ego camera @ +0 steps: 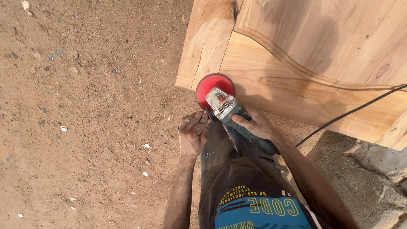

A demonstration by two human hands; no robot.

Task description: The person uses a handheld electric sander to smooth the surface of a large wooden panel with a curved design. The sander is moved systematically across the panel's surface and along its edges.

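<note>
An angle grinder point(227, 108) with a grey metal head and a round red sanding disc point(208, 86) rests against the lower edge of a large carved wooden panel point(305, 55). My right hand point(255, 124) wraps the grinder's blue-grey body. On the tool's left side my left hand point(193, 133), with a ring on one finger, closes around what seems to be the side handle, which the fingers hide. A black power cable point(352, 112) runs from the grinder to the right across the panel.
Sandy ground point(85, 118) strewn with small stones and wood chips fills the left. A rough concrete block point(364, 178) sits at the lower right under the panel. My dark trousers and blue shirt fill the bottom centre.
</note>
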